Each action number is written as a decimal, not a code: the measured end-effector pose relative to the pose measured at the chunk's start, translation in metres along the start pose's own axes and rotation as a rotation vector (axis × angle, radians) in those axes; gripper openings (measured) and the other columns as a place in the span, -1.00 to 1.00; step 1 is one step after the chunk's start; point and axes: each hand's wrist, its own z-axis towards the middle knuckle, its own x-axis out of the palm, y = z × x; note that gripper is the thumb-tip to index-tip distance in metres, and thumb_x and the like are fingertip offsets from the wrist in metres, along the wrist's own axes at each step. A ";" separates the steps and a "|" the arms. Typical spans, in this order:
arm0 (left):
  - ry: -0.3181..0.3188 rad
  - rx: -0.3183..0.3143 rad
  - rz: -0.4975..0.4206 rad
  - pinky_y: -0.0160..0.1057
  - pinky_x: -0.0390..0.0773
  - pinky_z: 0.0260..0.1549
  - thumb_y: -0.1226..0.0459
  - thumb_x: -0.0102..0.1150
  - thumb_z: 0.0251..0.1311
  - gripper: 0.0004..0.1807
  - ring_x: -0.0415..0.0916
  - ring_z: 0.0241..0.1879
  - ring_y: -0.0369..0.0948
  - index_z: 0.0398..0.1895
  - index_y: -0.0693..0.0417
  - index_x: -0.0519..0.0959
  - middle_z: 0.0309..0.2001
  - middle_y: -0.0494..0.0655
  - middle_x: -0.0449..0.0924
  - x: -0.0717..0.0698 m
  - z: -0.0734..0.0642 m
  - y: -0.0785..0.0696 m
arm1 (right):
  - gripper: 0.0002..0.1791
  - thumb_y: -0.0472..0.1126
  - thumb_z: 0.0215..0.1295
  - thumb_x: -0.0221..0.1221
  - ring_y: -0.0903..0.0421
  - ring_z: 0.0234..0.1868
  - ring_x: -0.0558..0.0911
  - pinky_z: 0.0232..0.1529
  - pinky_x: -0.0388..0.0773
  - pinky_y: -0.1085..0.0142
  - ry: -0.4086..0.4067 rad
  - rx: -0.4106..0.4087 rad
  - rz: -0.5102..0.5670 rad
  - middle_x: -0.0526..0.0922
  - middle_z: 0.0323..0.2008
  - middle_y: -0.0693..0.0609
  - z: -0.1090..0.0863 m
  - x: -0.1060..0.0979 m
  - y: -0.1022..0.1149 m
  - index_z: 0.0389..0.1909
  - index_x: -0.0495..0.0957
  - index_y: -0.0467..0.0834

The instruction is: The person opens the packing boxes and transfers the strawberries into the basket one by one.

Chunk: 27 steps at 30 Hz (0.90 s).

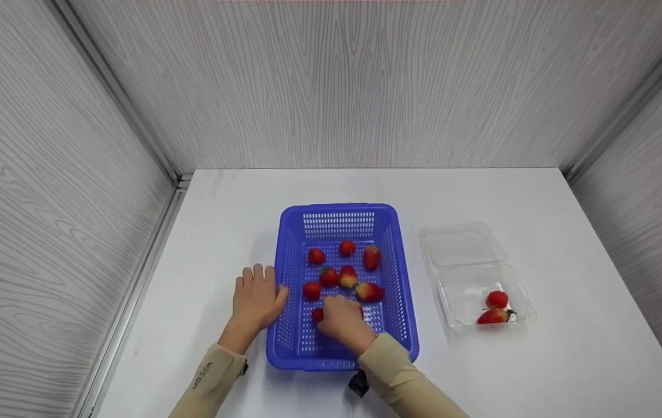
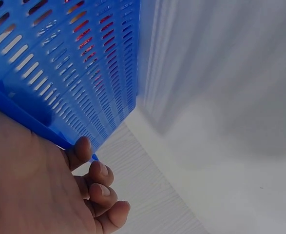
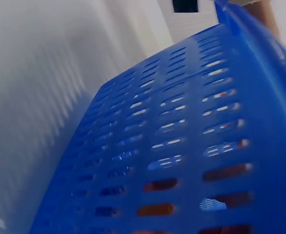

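Note:
A blue plastic basket with slotted walls holds several strawberries, some red and some with yellowish ends. My left hand lies along the basket's left side, its fingers extended and its thumb against the rim. Seen from the left wrist, the fingers are loosely bent beside the rim. My right hand reaches down into the near half of the basket, among the strawberries, with bent fingers. Its fingertips are hidden, so whether it grips a fruit cannot be told. The right wrist view shows mostly the basket wall.
Right of the basket, a clear plastic clamshell box lies with its lid folded back. A round red strawberry and a longer one are inside it. Grey wood-grain panels enclose the white table at the back and sides.

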 end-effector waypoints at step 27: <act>0.003 -0.006 0.021 0.12 0.31 -0.14 0.09 -0.08 0.30 -0.56 0.28 -0.16 0.15 -0.04 0.32 0.41 -0.20 0.23 0.36 0.000 0.002 0.000 | -0.62 -0.13 0.09 0.39 0.02 -0.41 0.56 -0.32 0.59 0.01 -0.003 0.028 0.099 0.62 -0.37 -0.09 0.008 -0.005 -0.001 -0.13 0.57 -0.25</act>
